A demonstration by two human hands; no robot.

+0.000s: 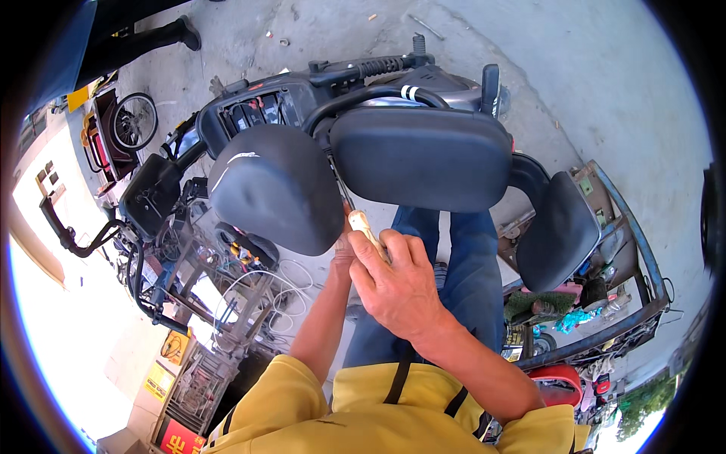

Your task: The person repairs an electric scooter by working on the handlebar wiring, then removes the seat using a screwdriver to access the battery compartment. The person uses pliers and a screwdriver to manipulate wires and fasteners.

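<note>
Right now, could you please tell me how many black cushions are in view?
3: left cushion beside the tool, middle cushion beyond the trousers, right cushion farther right; more may be hidden.

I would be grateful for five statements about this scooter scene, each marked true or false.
1. The right hand holds a pale-handled tool. True.
2. The left hand is gripping a handlebar. False: it is close to the leftmost black pad, partly hidden by the right hand.
3. That pad bears a whitish mark. True.
4. The person's shirt is green. False: it is yellow.
5. A spoked wheel shows toward the upper left. True.
</note>
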